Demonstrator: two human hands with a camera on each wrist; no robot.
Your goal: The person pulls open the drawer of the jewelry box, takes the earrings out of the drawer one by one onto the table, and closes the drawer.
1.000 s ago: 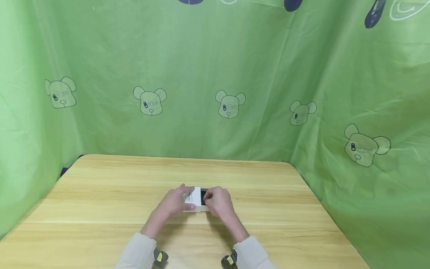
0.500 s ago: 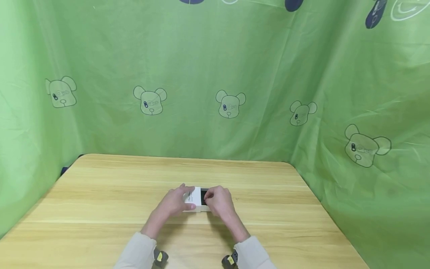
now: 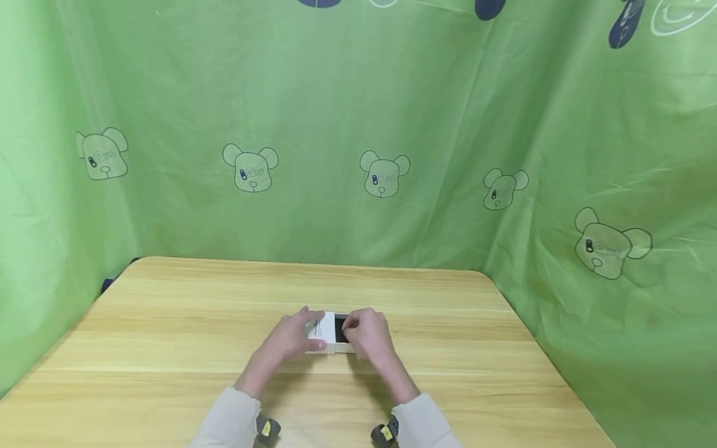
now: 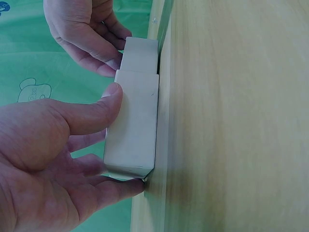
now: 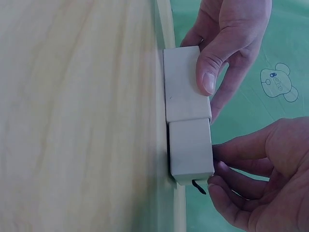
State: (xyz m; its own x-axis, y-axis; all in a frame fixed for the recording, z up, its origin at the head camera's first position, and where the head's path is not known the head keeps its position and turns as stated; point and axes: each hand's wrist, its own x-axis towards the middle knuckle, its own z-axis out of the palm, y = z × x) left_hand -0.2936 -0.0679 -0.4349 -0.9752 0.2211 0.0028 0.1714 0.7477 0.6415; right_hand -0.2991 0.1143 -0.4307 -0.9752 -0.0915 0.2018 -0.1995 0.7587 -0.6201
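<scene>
Lying about midway between the left and right edges of the wooden table [image 3: 448,311], well in from its far edge, a white box [image 3: 328,326] has its inner tray [image 5: 190,147] jutting from the outer cover [image 4: 133,118] toward the table's right edge. The left hand [image 3: 285,336] is clamped on the cover, thumb along the side nearer the person, other fingers round the far side; the left wrist view adds a finger reaching round the cover's left end. Only the head view shows the top, with its small dark print [image 3: 316,328] and the tray's black interior [image 3: 340,330]. The right hand [image 3: 368,333] has its fingers curled and bunched together at that interior; whether they pinch anything I cannot tell, the tips being partly hidden. Both wrist views show instead the box's plain near side and the step where tray meets cover. A short black tab [image 5: 199,187] at the tray's right end shows in the right wrist view alone. Beyond the table's far edge hangs a green curtain [image 3: 336,230].
</scene>
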